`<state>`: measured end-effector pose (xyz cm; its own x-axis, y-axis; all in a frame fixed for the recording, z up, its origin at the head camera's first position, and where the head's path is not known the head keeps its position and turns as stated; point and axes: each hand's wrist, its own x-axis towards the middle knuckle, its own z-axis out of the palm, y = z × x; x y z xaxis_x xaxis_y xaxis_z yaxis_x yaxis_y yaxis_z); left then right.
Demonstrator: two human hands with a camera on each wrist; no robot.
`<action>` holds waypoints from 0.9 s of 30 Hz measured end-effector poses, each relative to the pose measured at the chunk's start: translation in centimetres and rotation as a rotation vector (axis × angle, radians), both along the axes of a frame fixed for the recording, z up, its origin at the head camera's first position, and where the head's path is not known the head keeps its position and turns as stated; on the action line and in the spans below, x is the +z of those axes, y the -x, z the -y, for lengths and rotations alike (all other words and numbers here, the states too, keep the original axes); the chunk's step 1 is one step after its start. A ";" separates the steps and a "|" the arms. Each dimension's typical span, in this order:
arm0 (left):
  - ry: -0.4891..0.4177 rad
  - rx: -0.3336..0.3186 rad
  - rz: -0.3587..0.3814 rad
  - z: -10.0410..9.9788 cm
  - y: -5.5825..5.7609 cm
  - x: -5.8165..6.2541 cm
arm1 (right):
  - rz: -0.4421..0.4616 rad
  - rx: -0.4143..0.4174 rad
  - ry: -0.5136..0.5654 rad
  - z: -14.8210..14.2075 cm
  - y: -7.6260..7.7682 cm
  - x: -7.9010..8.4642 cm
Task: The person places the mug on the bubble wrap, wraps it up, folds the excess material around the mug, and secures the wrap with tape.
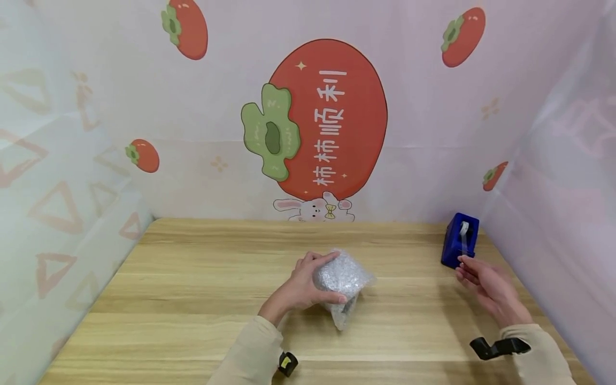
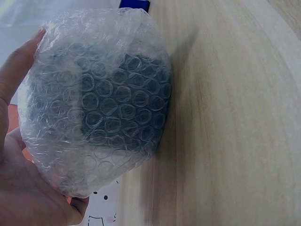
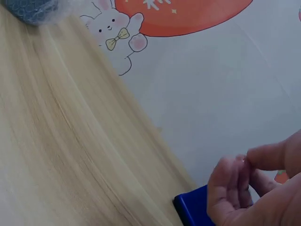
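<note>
A bundle of clear bubble wrap stands on the table, with something dark bluish-grey showing through its layers in the left wrist view. Around its left side, my left hand grips it, thumb in front and fingers over the top and back. At the far right, my right hand is beside a blue tape dispenser. Thumb and fingertips pinch the end of a strip of clear tape that runs down from the roll. In the right wrist view, the right hand partly hides the dispenser.
The wooden table meets a printed cloth backdrop with persimmon and rabbit pictures at its back edge. Cloth walls also rise along the left and right sides, the right one close to the dispenser.
</note>
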<state>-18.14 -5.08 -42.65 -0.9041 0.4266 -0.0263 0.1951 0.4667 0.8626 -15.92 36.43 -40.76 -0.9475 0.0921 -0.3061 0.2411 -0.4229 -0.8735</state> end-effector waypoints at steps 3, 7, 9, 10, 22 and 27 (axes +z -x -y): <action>-0.003 0.003 -0.002 0.1 0.0 -0.1 | -0.006 -0.003 -0.013 -0.1 -0.2 -0.1; -0.006 -0.005 -0.014 0.1 0.1 -0.2 | 0.057 -0.014 -0.007 -0.1 -0.2 -0.1; -0.008 -0.010 -0.016 0.1 0.1 -0.2 | 0.100 0.002 -0.015 -0.2 -0.1 -0.1; -0.010 -0.011 -0.018 0.1 0.1 -0.2 | 0.117 0.015 -0.024 -0.2 -0.1 -0.1; -0.009 -0.011 -0.007 0.0 0.1 -0.1 | 0.116 0.026 -0.151 -0.5 1.3 -0.1; -0.017 -0.015 -0.001 0.2 0.1 -0.1 | 0.164 0.052 -0.237 -0.4 1.7 0.2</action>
